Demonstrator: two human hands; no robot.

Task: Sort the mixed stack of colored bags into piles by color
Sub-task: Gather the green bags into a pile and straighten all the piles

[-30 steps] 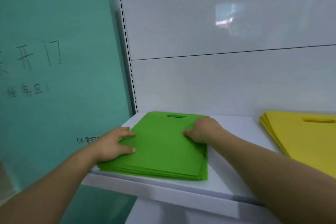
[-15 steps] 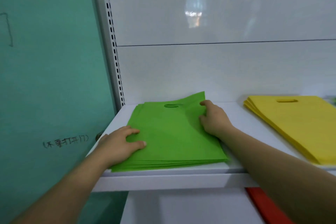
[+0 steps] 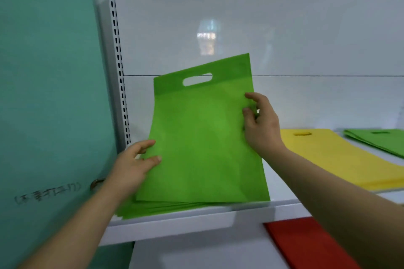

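Top green bag (image 3: 203,133) now tipped upright off green pile (image 3: 153,209) below hands – lay flat half-second ago. My right hand (image 3: 262,129) pinches right edge, left hand (image 3: 135,166) grips lower-left edge. Peeled free – ready for placing, I judge.

One green bag (image 3: 203,137) near-upright over green stack (image 3: 153,209); yellow pile (image 3: 349,159) and seemingly another green pile (image 3: 380,140) rightward

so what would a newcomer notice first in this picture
The green bag tilted up off the green stack at the left end of the shelf, held at its edges by the left hand and right hand. Then the yellow pile to its right and a red bag on the level below.
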